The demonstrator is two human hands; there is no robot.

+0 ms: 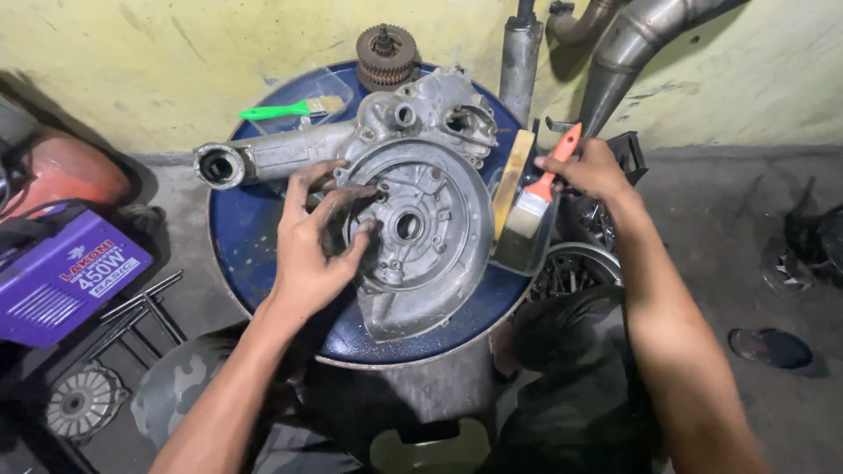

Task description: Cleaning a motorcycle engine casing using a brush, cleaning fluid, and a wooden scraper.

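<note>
The left hand [314, 237] lies open and flat on the grey engine casing [421, 219], which rests on the blue drum top [255, 237]. The right hand [587, 167] is closed around an orange-handled paintbrush [540, 197], its bristles in a clear tub [527, 254]. Farther back lies a rusty gear cluster [385, 54].

Exhaust pipes [645, 39] cut off (top edge).

Grey metal engine casing [421, 219] flat on blue drum top [255, 237]; orange-handled paintbrush [537, 197] in clear tub
</note>
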